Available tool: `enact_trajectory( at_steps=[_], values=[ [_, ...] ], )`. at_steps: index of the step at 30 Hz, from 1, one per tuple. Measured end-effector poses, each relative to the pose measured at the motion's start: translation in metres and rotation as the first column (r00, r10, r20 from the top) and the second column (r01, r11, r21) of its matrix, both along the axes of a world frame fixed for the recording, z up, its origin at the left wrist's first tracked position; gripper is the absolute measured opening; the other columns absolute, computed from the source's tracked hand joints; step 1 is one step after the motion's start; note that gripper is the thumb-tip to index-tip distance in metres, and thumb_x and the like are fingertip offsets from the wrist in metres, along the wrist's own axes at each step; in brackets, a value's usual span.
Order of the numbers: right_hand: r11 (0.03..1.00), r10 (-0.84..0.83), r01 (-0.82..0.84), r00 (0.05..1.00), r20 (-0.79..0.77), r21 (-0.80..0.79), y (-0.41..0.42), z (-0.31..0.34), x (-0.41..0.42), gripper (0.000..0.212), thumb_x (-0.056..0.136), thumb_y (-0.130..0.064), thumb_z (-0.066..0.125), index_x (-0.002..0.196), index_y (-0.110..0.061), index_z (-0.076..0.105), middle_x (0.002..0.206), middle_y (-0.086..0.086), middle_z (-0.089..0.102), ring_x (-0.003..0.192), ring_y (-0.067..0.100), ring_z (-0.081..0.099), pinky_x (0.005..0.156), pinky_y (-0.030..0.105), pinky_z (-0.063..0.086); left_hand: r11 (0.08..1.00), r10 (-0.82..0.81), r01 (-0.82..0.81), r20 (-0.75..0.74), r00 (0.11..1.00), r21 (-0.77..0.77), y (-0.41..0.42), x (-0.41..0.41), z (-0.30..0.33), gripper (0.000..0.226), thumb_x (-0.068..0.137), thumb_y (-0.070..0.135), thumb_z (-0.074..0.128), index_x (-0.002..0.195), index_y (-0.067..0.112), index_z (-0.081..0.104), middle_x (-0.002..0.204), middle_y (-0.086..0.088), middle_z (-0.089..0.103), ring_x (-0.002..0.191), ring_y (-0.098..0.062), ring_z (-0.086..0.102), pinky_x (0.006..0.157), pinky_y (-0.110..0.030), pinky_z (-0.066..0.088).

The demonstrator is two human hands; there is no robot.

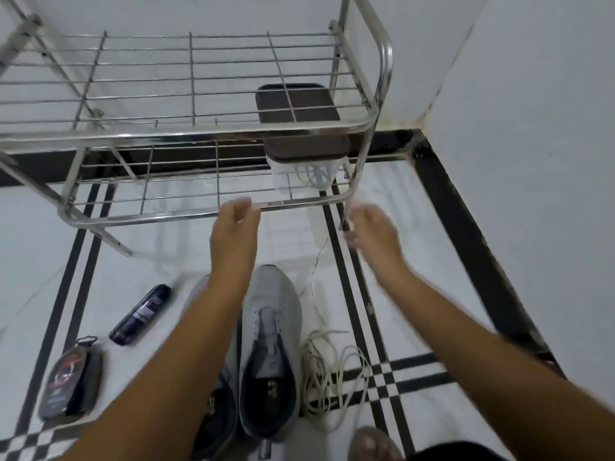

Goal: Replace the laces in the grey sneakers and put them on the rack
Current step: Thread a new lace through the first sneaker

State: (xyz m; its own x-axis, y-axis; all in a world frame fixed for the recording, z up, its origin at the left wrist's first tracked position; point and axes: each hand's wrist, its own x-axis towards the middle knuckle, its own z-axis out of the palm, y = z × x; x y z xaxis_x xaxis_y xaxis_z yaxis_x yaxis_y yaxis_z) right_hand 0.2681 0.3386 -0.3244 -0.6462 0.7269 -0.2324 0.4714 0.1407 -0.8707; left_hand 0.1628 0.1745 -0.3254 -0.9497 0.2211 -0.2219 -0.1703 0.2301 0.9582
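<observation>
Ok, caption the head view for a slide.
Both hands reach toward the rack above unlaced grey sneakers.

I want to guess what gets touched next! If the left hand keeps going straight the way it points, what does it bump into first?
Probably the front bar of the metal rack's lower shelf. The left hand points forward at it, fingertips seemingly almost there, though depth is unclear.

Bright even light, motion-blurred hands (234,224), wide-angle bending at edges.
</observation>
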Motion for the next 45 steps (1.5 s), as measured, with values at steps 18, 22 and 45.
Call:
enact_trajectory(
  at_steps=[18,22,45],
  values=[
    [0.72,0.196,-0.545,0.753,0.627,0.429,-0.021,-0.168,0.217,0.014,0.088,-0.025,0.066,0.098,-0.02,0.074,0.111,-0.002,0.067,0.101,0.019,0.062,0.085,0.03,0.052,0.26,-0.453,0.205,0.068,0.889,-0.944,-0.111,0.143,-0.124,0.045,0.095,0.04,0.046,0.139,0.03,0.047,0.154,-0.002,0.033,0.138,-0.031,0.036,0.113,-0.061,0.004],
    [0.972,0.142,-0.204,0.906,0.4,0.116,-0.012,-0.137,0.204,0.012,0.094,-0.026,0.061,0.087,-0.022,0.07,0.084,-0.001,0.07,0.079,0.014,0.066,0.073,0.03,0.053,0.251,-0.435,0.259,0.131,0.891,-0.933,-0.107,0.156,-0.122,0.048,0.098,0.041,0.039,0.145,0.033,0.036,0.156,0.009,0.027,0.139,-0.028,0.035,0.115,-0.058,0.003],
    [0.807,0.473,-0.547,0.824,0.312,0.221,-0.034,0.212,0.093,0.009,0.086,-0.009,0.068,0.088,-0.016,0.073,0.066,-0.01,0.066,0.06,0.004,0.054,0.061,0.019,0.045,0.727,-0.682,0.686,-0.141,0.718,-0.024,-0.036,0.129,0.106,0.028,0.102,0.026,0.04,0.093,0.018,0.065,0.073,0.002,0.057,0.074,-0.012,0.054,0.071,-0.018,0.043]
  ],
)
